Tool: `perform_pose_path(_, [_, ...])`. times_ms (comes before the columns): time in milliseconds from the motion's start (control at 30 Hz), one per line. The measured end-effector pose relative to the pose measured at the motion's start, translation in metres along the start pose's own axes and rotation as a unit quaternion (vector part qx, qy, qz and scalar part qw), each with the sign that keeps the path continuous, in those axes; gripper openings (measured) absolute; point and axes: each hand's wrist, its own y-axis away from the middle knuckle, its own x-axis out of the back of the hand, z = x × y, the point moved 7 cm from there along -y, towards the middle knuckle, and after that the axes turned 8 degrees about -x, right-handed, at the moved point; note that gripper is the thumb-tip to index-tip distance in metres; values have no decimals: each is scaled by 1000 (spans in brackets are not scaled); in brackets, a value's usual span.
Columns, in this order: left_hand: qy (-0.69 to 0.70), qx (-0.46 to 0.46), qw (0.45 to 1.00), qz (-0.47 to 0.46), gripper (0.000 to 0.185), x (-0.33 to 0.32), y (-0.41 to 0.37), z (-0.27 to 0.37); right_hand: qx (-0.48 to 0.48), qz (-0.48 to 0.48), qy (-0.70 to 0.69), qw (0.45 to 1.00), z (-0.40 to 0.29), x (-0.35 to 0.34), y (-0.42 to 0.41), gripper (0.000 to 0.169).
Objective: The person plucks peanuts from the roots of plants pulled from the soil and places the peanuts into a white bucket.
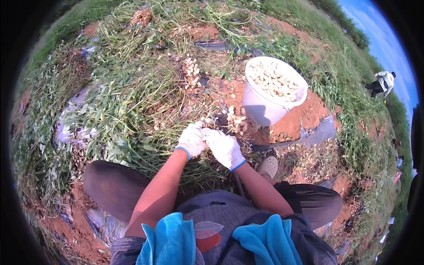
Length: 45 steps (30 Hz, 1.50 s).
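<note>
My left hand [193, 139] and my right hand [222, 147], both in white knit gloves with blue cuffs, meet in front of me at the roots of uprooted peanut plants. The fingers of both hands are bent close together, and what lies between them is hidden. Just beyond them is a cluster of pale peanuts in their shells [237, 122], among roots and dry stems. A white plastic bucket [265, 111] stands beyond the right hand, filled nearly to its rim with picked peanuts [273, 79]. Another peanut cluster [191, 73] lies on the plants farther off.
Pulled peanut plants [132, 109] cover the ground ahead and to the left. Plastic mulch film [319, 132] lies on red soil [291, 122] at the right. More peanuts [141, 17] lie at the far left. A person [384, 82] stands bent over in the distance.
</note>
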Motion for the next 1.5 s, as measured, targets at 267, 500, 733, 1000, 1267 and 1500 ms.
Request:
perform_pose_path(267, [-50,28,998,-9,29,32,2,39,-360,-38,-630,687,68,-43,6,19])
perform_pose_path(500, [-18,55,998,-4,30,33,8,35,-321,123,-195,919,103,75,-44,32])
perform_pose_path(733, [5,27,995,95,24,36,2,27,-247,165,140,944,117,168,-78,40])
perform_pose_path(1000, [112,-10,988,105,22,43,6,26,-112,-181,32,977,34,-2,-32,37])
perform_pose_path(1267, [154,68,979,113,29,33,6,7,-80,8,130,988,12,4,-22,20])
perform_pose_path(1500, [152,63,981,105,23,47,11,25,-195,30,-245,949,56,10,-11,23])
